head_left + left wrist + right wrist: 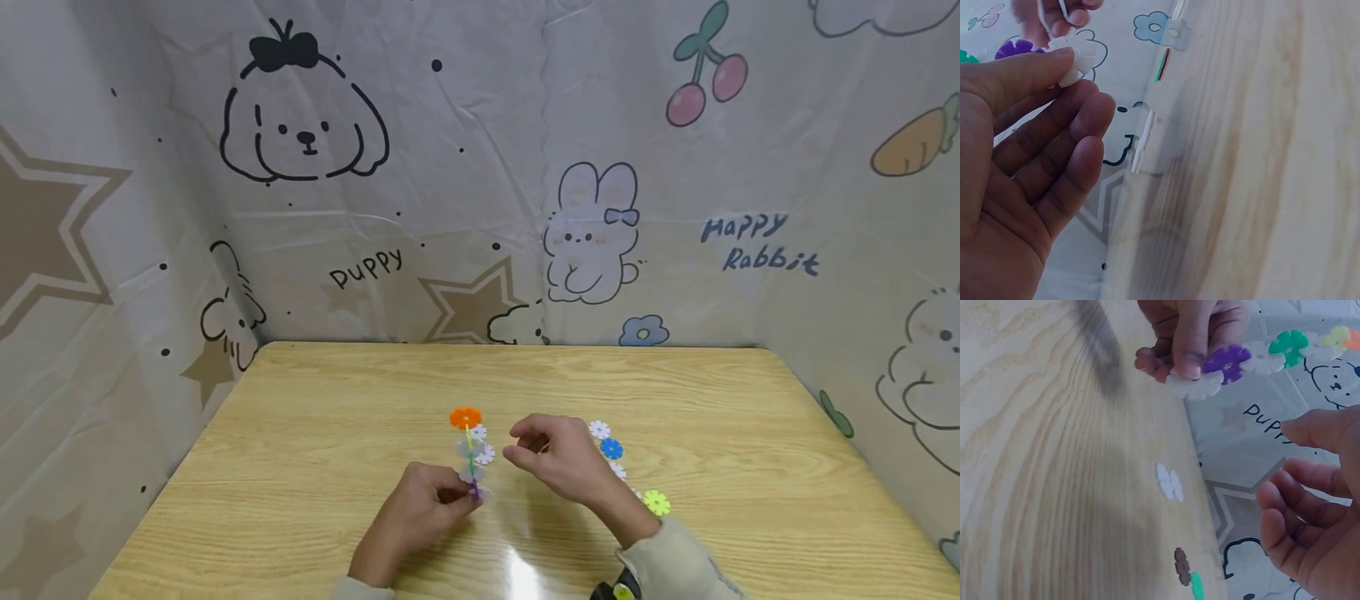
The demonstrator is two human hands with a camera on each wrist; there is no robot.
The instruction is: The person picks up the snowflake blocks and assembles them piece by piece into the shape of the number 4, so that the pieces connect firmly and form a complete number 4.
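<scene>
My left hand point(420, 508) pinches the end of a chain of flower-shaped interlocking plastic discs point(471, 454) between thumb and fingers, above the table. In the right wrist view the held end is a white disc point(1200, 387), followed by a purple disc point(1229, 364), a white one, a green disc point(1288, 349), another white, a yellow disc point(1337, 339) and an orange one. From the head, the orange disc point(466, 417) tops the upright chain. My right hand point(562, 458) hovers to the right of the chain, apart from it, fingers loosely bent, with no disc visible in its grasp.
Loose discs lie on the wooden table point(337, 400): white ones point(485, 454) behind the chain, then a blue disc point(611, 448) and a yellow-green disc point(656, 502) near the right forearm. A brown disc point(1182, 567) lies by a green one. Printed cloth walls point(450, 192) surround the table.
</scene>
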